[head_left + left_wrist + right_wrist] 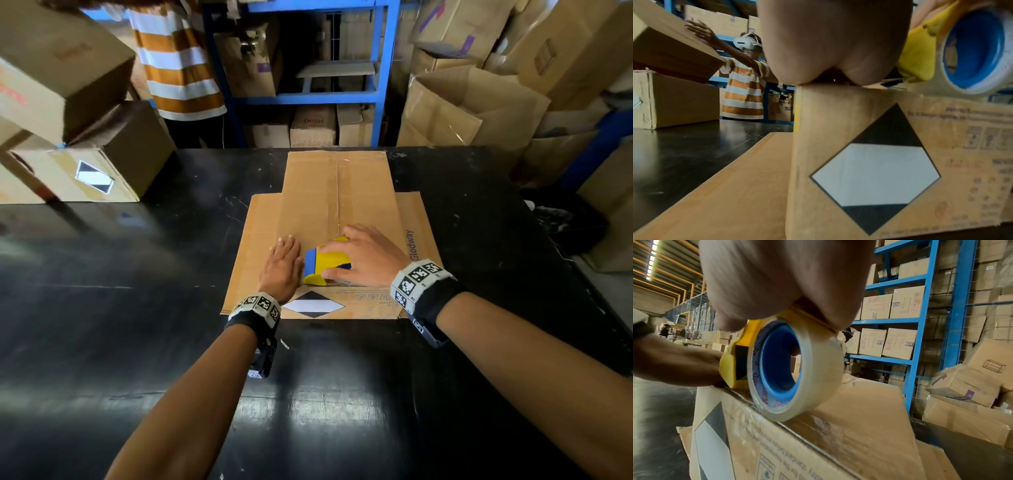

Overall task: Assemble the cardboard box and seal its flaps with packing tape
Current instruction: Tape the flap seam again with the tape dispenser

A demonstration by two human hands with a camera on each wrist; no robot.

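A cardboard box (337, 192) stands on the black table (137, 274) with its lower flaps spread flat around it. My left hand (283, 261) lies flat with straight fingers on the box top near the front edge, just left of the centre seam. My right hand (364, 255) grips a yellow tape dispenser (325, 263) that rests on the seam at the same edge. In the right wrist view the clear tape roll (791, 369) with its blue core touches the top edge of the box (849, 426). The left wrist view shows the diamond label (875, 172) on the front face.
Two stacked cardboard boxes (85, 164) sit on the table's left side, and a person in an orange-striped shirt (178, 65) handles the upper one. Blue shelving (308, 97) with cartons stands behind the table. Loose boxes (479, 102) are piled at the right.
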